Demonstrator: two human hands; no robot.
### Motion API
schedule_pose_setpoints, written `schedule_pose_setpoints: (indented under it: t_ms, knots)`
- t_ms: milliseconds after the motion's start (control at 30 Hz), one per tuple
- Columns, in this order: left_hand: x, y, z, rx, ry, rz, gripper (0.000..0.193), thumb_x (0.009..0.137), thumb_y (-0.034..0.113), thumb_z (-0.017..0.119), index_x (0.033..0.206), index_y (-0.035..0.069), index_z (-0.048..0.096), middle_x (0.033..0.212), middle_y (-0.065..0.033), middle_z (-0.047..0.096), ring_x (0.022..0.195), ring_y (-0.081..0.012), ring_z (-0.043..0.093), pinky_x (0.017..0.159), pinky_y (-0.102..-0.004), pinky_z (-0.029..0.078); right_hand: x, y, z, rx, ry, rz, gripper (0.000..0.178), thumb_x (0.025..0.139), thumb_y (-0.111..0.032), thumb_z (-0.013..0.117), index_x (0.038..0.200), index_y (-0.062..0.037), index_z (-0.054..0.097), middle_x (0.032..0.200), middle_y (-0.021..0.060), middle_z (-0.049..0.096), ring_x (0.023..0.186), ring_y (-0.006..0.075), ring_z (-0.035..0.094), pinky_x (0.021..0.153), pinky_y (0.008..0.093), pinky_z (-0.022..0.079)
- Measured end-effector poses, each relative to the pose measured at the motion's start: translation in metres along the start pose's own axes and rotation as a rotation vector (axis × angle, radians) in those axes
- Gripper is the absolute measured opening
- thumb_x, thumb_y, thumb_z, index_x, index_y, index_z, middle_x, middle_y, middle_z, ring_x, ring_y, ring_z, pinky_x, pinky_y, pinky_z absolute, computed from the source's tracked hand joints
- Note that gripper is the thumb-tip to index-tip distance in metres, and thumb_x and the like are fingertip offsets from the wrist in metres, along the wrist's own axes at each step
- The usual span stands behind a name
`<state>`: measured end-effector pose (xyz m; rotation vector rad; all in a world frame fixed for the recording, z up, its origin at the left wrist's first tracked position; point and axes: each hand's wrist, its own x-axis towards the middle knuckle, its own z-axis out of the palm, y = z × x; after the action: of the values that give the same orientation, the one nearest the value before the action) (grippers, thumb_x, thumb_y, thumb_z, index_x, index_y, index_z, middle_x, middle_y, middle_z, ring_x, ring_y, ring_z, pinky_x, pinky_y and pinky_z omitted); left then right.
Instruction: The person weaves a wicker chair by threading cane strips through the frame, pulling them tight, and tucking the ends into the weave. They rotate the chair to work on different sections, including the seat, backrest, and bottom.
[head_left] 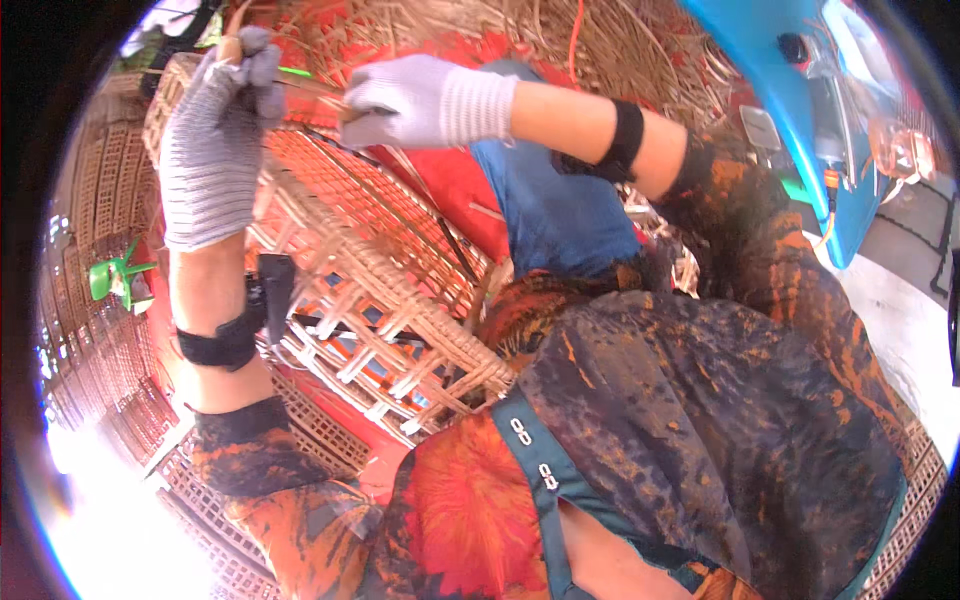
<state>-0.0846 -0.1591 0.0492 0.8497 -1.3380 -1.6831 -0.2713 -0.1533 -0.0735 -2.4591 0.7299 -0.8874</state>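
Observation:
In a grey knitted glove, my left hand [215,145] is raised at the upper left, its fingers closed around a tan cane strip [231,48] that pokes out above them. My right hand [415,100], gloved the same way, reaches in from the right with curled fingers. A thin tan strip [312,87] runs between the two hands, and its end seems pinched in my right fingers. Below both hands a woven wicker basket [375,310] lies tilted against my lap, with an open-weave side and a braided edge. Its far end is partly behind my left hand.
Loose cane strips [630,50] are heaped on red ground at the top. A blue plastic piece [780,110] curves along the right. Woven lattice [95,250] stands at the left, near a small bright green object [118,275]. Blue cloth [560,215] lies by the basket.

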Motion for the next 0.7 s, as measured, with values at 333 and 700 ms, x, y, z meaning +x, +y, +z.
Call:
schedule_pose_setpoints:
  t_ms: [333,700]
  knots:
    - [-0.026,0.058,0.039,0.03,0.058,0.186,0.022,0.095,0.018,0.048,0.104,0.0,0.057,0.082,-0.0028,0.057,0.064,-0.0095,0.048,0.06,-0.021,0.04,0.009,-0.051,-0.026,0.939,0.077,0.18,0.029,0.094,-0.03,0.052,0.098,-0.0036,0.064,0.085,0.0058,0.068,0.078,0.0154,0.064,0.074,0.0304,0.05]
    - [-0.042,0.074,0.048,0.189,0.333,0.272,0.024,0.09,0.011,0.049,0.107,-0.005,0.057,0.072,0.0003,0.053,0.059,-0.0061,0.046,0.055,-0.0197,0.035,0.062,-0.082,-0.066,1.281,0.028,0.222,0.025,0.094,-0.026,0.055,0.092,-0.0018,0.062,0.068,0.0009,0.058,0.059,0.0096,0.055,0.056,0.0239,0.046]
